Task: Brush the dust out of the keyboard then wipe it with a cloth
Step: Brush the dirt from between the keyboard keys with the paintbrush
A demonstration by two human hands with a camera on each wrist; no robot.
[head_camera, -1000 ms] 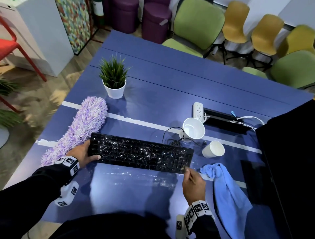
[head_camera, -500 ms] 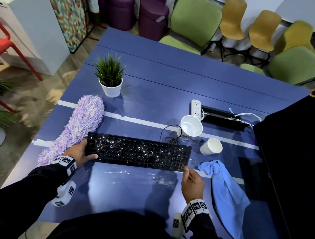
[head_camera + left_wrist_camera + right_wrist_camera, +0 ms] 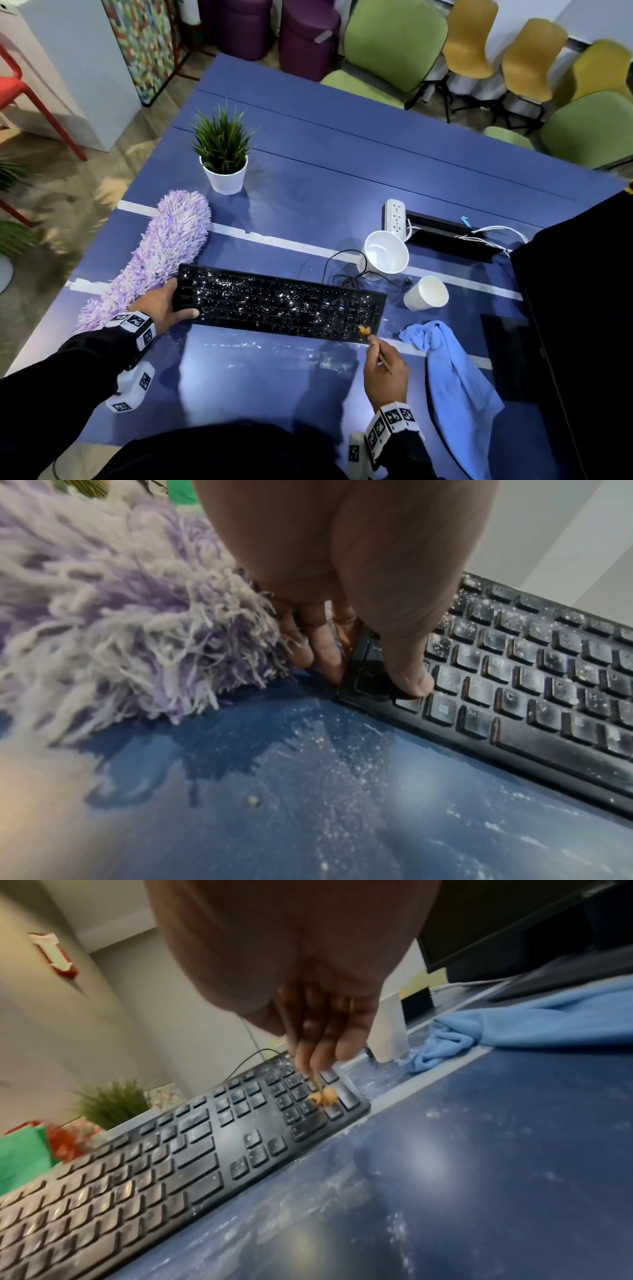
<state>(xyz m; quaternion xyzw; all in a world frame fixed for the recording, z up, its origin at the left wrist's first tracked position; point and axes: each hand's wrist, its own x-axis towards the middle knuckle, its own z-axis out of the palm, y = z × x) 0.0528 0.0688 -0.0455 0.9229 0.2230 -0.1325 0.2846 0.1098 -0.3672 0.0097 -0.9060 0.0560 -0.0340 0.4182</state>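
Note:
A black keyboard (image 3: 279,303) speckled with white dust lies across the blue table (image 3: 308,178). My left hand (image 3: 164,305) grips its left end, thumb on the keys (image 3: 411,685), fingers behind the edge. My right hand (image 3: 383,366) pinches a thin brush (image 3: 380,354); its splayed orange bristles (image 3: 323,1097) press on the number pad at the keyboard's (image 3: 192,1153) right end. A light blue cloth (image 3: 452,383) lies crumpled to the right of that hand. White dust is smeared on the table in front of the keyboard (image 3: 534,685).
A purple fluffy duster (image 3: 154,253) lies left of the keyboard, touching my left hand. Two white cups (image 3: 385,255) (image 3: 426,293), a power strip (image 3: 394,216), a cable tray and a potted plant (image 3: 224,154) stand behind. A dark monitor (image 3: 582,342) fills the right side.
The brush tip has moved from the keyboard's front right corner up onto the number pad keys. My left hand keeps its grip on the left end.

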